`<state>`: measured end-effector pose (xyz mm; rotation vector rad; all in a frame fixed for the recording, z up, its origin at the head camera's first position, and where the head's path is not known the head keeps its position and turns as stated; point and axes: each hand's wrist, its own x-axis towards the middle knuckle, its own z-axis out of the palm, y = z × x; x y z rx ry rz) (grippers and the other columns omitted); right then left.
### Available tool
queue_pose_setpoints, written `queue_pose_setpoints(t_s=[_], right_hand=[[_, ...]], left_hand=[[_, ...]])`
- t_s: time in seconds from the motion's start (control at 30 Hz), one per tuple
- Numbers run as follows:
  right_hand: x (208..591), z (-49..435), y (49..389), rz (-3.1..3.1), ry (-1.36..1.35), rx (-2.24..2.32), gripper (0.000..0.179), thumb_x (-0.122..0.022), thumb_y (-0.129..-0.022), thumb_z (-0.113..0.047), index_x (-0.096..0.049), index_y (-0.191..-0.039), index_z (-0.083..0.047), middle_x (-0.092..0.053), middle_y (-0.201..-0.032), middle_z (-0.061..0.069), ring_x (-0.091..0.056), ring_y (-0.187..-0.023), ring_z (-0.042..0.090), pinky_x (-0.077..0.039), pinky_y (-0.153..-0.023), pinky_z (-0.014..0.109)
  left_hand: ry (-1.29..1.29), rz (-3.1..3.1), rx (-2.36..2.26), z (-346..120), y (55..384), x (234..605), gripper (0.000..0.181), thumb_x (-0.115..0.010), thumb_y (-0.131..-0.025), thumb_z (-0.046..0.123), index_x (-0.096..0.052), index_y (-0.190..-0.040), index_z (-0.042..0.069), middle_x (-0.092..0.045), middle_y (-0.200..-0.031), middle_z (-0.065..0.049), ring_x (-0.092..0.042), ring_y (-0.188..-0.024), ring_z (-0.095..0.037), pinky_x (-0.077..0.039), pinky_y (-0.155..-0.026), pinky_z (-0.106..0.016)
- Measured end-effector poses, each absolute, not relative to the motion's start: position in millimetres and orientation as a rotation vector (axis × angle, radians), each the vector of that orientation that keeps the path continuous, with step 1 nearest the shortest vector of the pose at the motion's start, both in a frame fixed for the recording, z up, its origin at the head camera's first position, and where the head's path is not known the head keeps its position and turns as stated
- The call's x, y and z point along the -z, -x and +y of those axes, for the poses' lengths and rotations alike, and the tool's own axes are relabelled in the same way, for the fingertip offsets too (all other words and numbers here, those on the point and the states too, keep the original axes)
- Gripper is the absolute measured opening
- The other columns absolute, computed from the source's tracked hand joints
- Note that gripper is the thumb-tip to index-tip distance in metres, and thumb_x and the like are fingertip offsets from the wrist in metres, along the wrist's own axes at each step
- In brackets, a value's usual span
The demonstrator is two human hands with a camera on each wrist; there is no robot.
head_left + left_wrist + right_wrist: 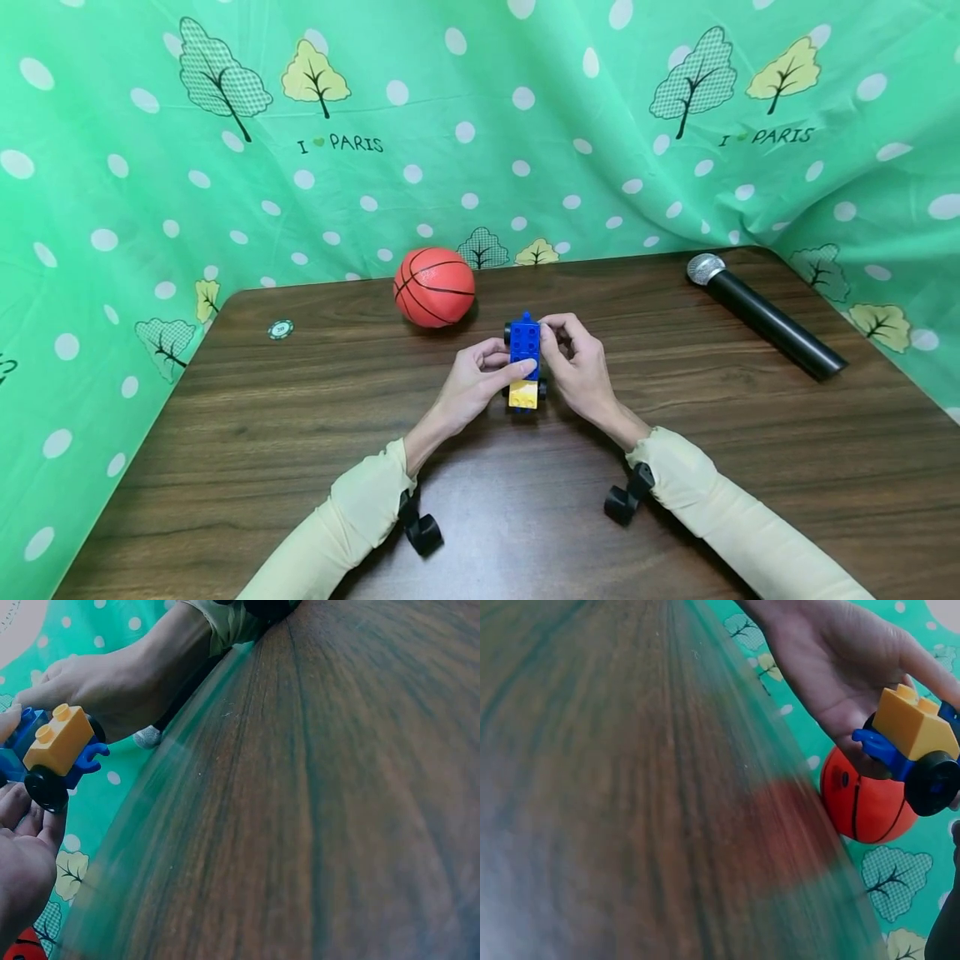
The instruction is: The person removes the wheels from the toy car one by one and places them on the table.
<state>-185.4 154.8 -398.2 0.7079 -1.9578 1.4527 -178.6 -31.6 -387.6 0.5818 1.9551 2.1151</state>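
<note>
A toy block car (525, 340) of blue bricks, with a yellow brick (64, 742) at its near end and black wheels (932, 784), is held up in front of me. My left hand (468, 387) grips it from the left, the thumb lying across the top and the fingers underneath. From the other side my right hand (581, 375) pinches the car at its far right corner, where the fingers hide the wheel. A blue hook-like piece (91, 757) sticks out behind the yellow brick. The far left wheel shows in the head view.
A small red basketball (435, 287) sits beyond the hands near the table's back edge. To its left lies a round chip (281, 330). A black microphone (776, 321) lies at the right. Green printed cloth (465, 100) hangs behind the brown wooden table (300, 417).
</note>
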Motion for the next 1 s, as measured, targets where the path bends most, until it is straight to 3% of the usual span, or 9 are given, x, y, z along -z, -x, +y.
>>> queue_pose_setpoints(t_s=[0.3, 0.67, 1.0], right_hand=[[397, 162, 190, -1.996, -0.785, -1.387, 0.009, -0.057, -0.097, 0.008, -0.061, -0.105, 0.005, -0.063, -0.083, 0.007, -0.052, -0.070, 0.011, -0.040, -0.057, 0.021], [393, 168, 191, -2.056, -0.781, -1.355, 0.029, -0.073, -0.087, 0.014, -0.067, -0.112, 0.002, -0.064, -0.090, 0.006, -0.056, -0.080, 0.013, -0.049, -0.073, 0.018], [392, 176, 191, -2.150, -0.702, -1.307, 0.027, -0.071, -0.094, 0.003, -0.069, -0.120, -0.001, -0.064, -0.096, 0.007, -0.057, -0.084, 0.016, -0.052, -0.074, 0.031]], left_hand=[[-0.582, 1.983, -2.094, -31, 179, 388, 0.032, -0.075, -0.094, 0.019, -0.068, -0.117, -0.002, -0.077, -0.103, -0.011, -0.073, -0.094, -0.018, -0.055, -0.087, -0.030], [-0.563, 1.881, -2.225, -36, 182, 391, 0.018, -0.069, -0.097, 0.011, -0.068, -0.109, -0.002, -0.077, -0.102, -0.014, -0.074, -0.096, -0.019, -0.053, -0.092, -0.032], [-0.544, 1.923, -2.195, -37, 182, 391, 0.021, -0.072, -0.097, 0.014, -0.067, -0.112, -0.001, -0.077, -0.104, -0.013, -0.073, -0.098, -0.019, -0.053, -0.092, -0.031]])
